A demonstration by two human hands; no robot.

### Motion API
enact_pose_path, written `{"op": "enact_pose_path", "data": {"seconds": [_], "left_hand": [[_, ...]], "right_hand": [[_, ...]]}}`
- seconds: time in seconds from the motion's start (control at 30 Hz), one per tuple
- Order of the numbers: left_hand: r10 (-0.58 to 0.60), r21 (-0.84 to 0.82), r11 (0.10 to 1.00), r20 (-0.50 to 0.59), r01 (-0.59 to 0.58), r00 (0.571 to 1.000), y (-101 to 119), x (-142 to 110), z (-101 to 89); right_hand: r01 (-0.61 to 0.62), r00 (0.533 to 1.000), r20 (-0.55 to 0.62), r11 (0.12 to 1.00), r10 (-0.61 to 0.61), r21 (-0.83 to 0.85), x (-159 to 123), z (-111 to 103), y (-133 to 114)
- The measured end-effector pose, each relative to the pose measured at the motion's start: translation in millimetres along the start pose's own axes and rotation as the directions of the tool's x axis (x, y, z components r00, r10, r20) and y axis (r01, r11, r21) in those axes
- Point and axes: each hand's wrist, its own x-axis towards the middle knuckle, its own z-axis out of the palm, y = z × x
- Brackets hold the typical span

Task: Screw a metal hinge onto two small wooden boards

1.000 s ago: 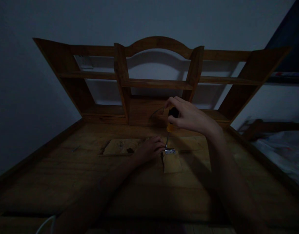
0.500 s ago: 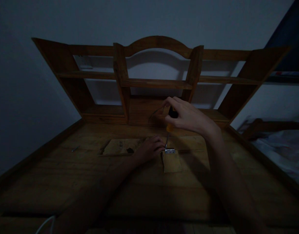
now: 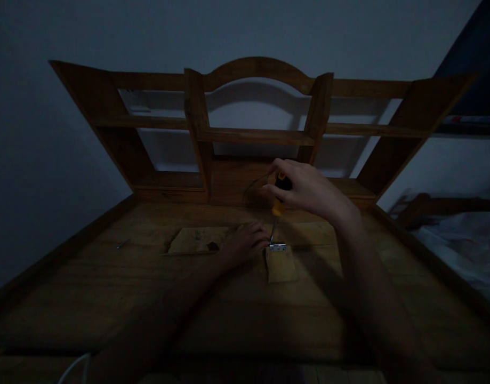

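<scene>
My right hand (image 3: 308,189) is closed round the black and orange handle of a screwdriver (image 3: 280,194), held upright. Its thin shaft runs down to a small metal hinge (image 3: 277,247) on the top edge of a small wooden piece (image 3: 281,265). My left hand (image 3: 245,242) rests on the wooden desk (image 3: 149,298) just left of the hinge, fingers curled with the tips by the screwdriver's point. The room is very dim.
A wooden hutch (image 3: 256,128) with shelves and an arched top stands at the back of the desk. A longer flat wooden board (image 3: 197,240) lies left of my left hand. A small nail or screw (image 3: 122,244) lies further left. White cloth (image 3: 464,250) lies at right.
My right hand has turned slightly on the screwdriver handle, and the view has shifted a little. The left hand and hinge stay in place.
</scene>
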Motion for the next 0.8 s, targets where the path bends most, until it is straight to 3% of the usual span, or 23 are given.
{"op": "enact_pose_path", "data": {"seconds": [0.43, 0.8], "left_hand": [[0.015, -0.087, 0.996, 0.012, -0.014, 1.0, -0.1, 1.5, 6.9], [0.022, -0.16, 0.987, 0.026, -0.018, 0.999, 1.2, 3.6, 8.8]], "right_hand": [[-0.012, 1.0, -0.002, 0.997, 0.012, -0.07, -0.1, 1.0, -1.9], [0.025, 0.998, -0.051, 0.999, -0.027, -0.032, 1.3, 0.1, -5.4]]}}
